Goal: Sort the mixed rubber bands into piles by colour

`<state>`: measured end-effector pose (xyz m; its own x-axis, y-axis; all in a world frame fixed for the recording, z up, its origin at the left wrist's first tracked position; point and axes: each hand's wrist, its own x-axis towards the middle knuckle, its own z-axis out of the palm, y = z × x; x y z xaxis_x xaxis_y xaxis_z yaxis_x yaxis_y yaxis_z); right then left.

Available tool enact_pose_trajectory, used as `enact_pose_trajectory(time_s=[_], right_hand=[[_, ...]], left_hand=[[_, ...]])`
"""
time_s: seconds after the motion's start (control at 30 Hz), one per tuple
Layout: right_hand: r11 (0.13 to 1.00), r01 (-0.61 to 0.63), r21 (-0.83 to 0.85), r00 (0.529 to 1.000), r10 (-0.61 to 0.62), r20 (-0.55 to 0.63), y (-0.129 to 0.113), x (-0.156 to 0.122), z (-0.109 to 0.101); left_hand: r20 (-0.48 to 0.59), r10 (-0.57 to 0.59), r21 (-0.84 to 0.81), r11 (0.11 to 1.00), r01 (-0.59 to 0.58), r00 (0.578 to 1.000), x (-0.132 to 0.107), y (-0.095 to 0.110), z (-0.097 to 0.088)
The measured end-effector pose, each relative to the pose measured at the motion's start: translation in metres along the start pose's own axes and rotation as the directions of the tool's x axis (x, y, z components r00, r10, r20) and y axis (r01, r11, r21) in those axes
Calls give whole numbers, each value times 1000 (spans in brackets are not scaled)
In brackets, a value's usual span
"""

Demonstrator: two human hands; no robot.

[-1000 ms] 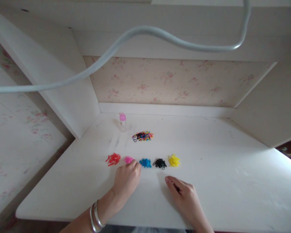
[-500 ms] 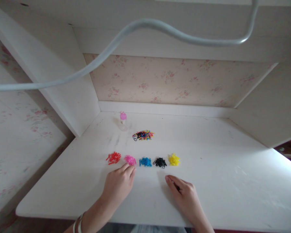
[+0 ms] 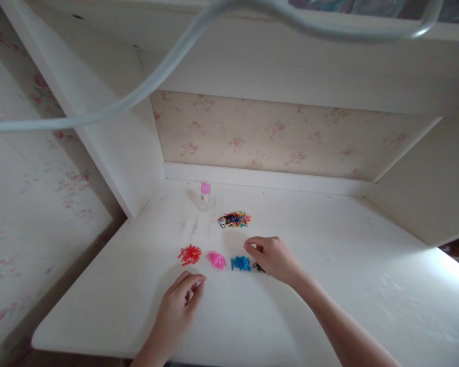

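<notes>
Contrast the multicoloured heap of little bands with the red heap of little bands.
The multicoloured heap of little bands mixes black, yellow, blue and other colours; the red heap of little bands is one colour. The multicoloured heap lies farther back and spreads wider than the red heap. Both lie loose on the white tabletop.

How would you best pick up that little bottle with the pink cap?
Probably by the clear body of the bottle, below its pink cap, fingers on opposite sides. It stands upright, so I'd come from the near left: the back panel is behind it, and the mixed pile lies to its right.
</notes>
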<state>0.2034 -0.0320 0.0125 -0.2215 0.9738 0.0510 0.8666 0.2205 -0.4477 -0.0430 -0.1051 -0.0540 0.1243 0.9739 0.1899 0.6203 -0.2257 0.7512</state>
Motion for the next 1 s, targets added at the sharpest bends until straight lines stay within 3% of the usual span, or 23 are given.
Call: enact_pose_trajectory(time_s=[0.1, 0.17, 0.43, 0.73, 0.87, 1.0], right_hand=[[965, 30, -259, 997, -12, 71, -9, 40, 9], [938, 50, -342, 995, -16, 100, -14, 61, 18], [904, 112, -414, 981, -35, 189, -22, 98, 46], [887, 129, -443, 980, -47, 191, -26, 101, 49], [895, 110, -432, 988, -53, 143, -26, 85, 33], [932, 83, -353, 995, -61, 73, -11, 52, 10]], left_hand=[[5, -17, -27, 999, 18, 1000, 2, -1, -2], [19, -32, -41, 999, 33, 999, 2, -2, -3], [77, -66, -109, 991, 74, 995, 1, 0, -6], [116, -50, -127, 990, 65, 992, 1, 0, -7], [129, -37, -108, 993, 51, 991, 1, -3, -6], [134, -19, -86, 996, 30, 991, -1, -6, -4]])
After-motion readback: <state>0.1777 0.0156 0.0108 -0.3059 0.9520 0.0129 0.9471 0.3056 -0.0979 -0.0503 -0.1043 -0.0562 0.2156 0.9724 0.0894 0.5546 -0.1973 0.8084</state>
